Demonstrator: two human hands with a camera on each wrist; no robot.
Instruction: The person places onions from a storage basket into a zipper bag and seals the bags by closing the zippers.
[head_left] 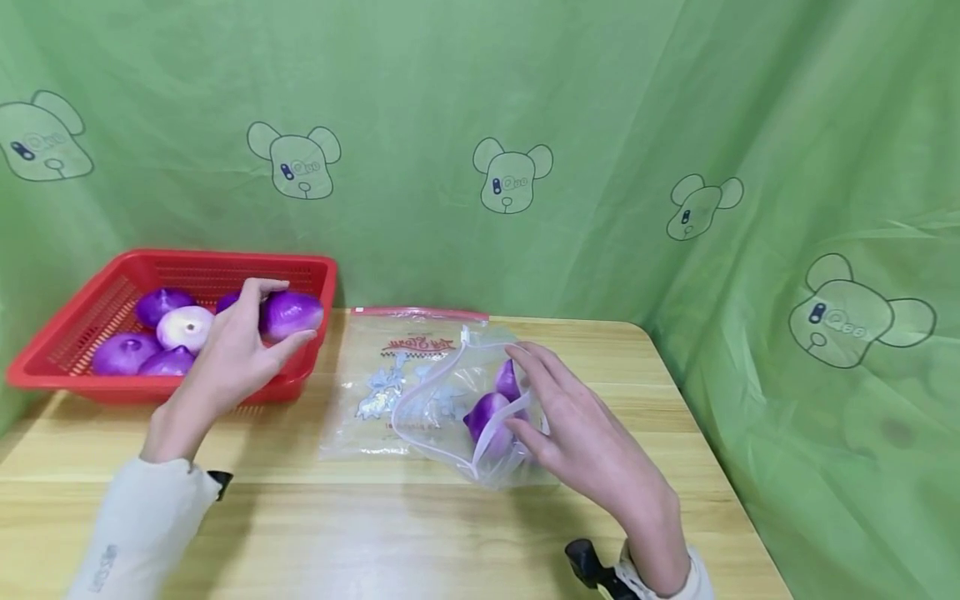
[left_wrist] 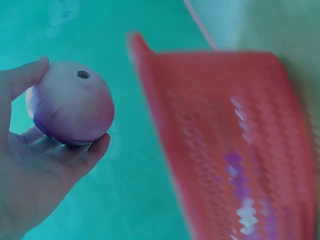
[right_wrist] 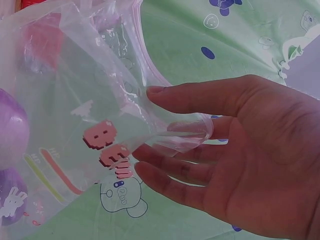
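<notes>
Over the right end of the red basket [head_left: 322, 296], my left hand [head_left: 232, 346] grips a purple onion [head_left: 292, 315]. The left wrist view shows that onion [left_wrist: 75, 102] between thumb and fingers, its pale end with a dark spot facing the camera. My right hand [head_left: 592, 442] holds the rim of a clear zip bag [head_left: 442, 437], whose mouth gapes towards the left. Inside the bag are purple onions [head_left: 487, 417]. In the right wrist view the bag's film [right_wrist: 90, 110] passes between the thumb and the fingers.
Several more purple onions [head_left: 127, 353] and a whitish one [head_left: 184, 327] lie in the basket. A flat printed zip bag [head_left: 367, 392] with a red top strip lies on the wooden table [head_left: 337, 533], partly under the gaping bag. Green curtain [head_left: 420, 242] hangs behind and at the right.
</notes>
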